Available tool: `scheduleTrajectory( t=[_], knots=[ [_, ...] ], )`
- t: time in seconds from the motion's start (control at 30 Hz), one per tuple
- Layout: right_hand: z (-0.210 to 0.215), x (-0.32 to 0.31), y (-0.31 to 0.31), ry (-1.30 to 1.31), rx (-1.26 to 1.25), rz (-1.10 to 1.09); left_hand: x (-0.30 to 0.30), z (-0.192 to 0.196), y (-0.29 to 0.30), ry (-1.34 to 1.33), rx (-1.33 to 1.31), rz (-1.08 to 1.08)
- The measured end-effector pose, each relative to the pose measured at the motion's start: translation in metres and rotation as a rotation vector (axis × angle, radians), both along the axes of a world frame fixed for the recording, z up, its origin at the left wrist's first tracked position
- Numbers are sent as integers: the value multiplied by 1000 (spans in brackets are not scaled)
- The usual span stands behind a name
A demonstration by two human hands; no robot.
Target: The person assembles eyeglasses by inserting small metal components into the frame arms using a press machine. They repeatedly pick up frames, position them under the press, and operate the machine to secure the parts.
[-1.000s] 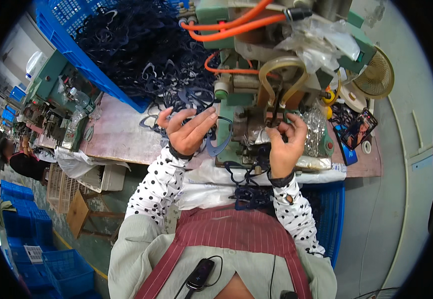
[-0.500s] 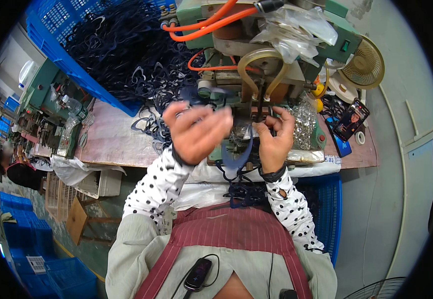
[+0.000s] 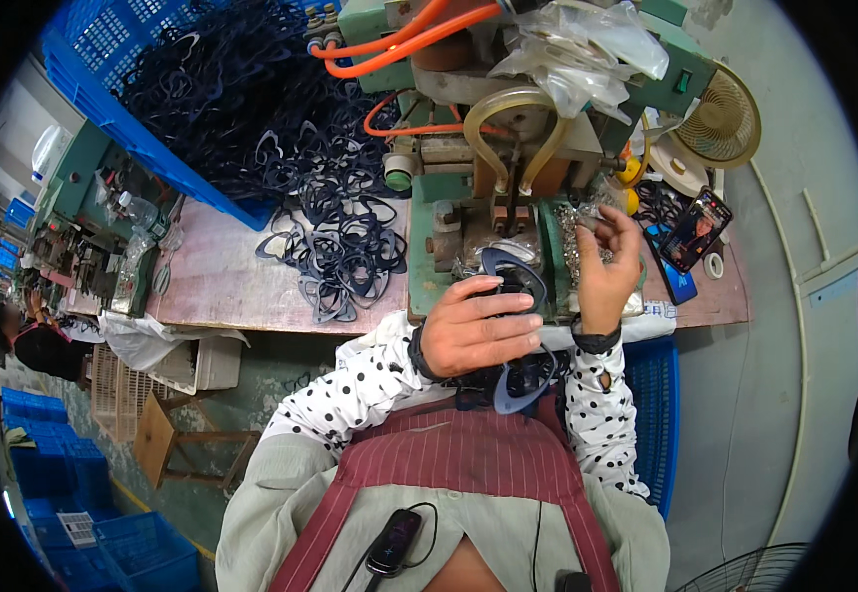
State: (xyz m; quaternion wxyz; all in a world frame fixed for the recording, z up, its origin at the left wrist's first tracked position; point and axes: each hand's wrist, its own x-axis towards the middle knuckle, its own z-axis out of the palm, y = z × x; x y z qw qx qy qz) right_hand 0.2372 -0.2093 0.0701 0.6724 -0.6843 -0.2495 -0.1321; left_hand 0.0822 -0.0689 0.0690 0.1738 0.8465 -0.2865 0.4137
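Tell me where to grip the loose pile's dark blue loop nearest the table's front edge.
Probably pinch the loop by its near rim, coming from the front side of the table: that rim faces bare tabletop, while its far part lies among the other loops, where a grip could snag.

Head view, single wide fisheye — worn as the left of a pair; is looking steeply down and forward from head height, taking in the apron (image 3: 458,454) nearest, left hand (image 3: 480,332) and right hand (image 3: 606,276) mid-range, workbench (image 3: 222,276) beyond.
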Motion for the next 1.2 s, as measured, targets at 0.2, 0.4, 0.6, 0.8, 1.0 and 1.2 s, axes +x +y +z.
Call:
scheduleTrajectory(
  t=[0.2,0.4,0.6,0.8,1.0,1.2],
  knots=[
    [-25,28,-27,27,-48,-57,15,-17,6,18,-61,-80],
    [-51,51,-67,-73,-293,-396,15,-4,-1,127,-94,-48],
    [-91,62,-149,-131,-175,-744,-3,2,-8,184,-1,164],
    [-376,-29,-220,1434,137,-168,7,-3,-11,173,-14,158],
    [-388,-60,-192,1357,647,219,6,-6,-5,158,75,184],
    [-369,-84,-222,1240,462,184,9,-8,-7,128,70,180]
  ],
)
